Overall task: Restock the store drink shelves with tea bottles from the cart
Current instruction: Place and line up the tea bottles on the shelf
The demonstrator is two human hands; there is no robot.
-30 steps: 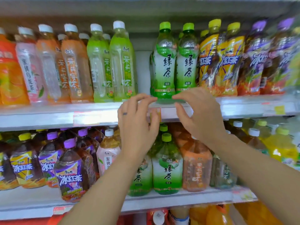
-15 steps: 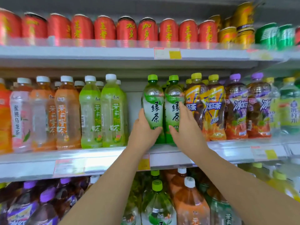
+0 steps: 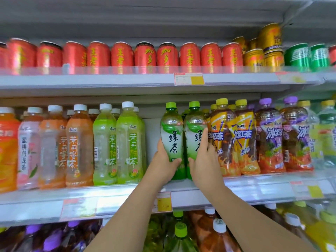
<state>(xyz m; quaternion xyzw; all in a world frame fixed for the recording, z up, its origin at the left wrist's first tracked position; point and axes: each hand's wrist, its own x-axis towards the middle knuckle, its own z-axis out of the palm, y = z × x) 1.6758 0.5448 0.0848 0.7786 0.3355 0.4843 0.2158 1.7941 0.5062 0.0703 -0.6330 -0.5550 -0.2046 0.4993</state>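
Note:
Two green tea bottles with green caps stand side by side on the middle shelf (image 3: 254,186). My left hand (image 3: 164,164) grips the lower part of the left green tea bottle (image 3: 171,135), thumb across its front. My right hand (image 3: 203,160) holds the right green tea bottle (image 3: 193,128) at its lower half, with fingers reaching up along its right side. More green-capped bottles stand behind them, mostly hidden. The cart is out of view.
Yellow-capped iced tea bottles (image 3: 236,139) crowd the right side, light green jasmine bottles (image 3: 129,144) stand left across a small gap. Red cans (image 3: 145,55) line the upper shelf. Below, more bottles (image 3: 181,233) fill the lower shelf. Price tags (image 3: 163,201) hang on the shelf edge.
The view has tilted up from the lower shelf to the can shelf. Both hands rose from the shelf edge and closed around the two green tea bottles.

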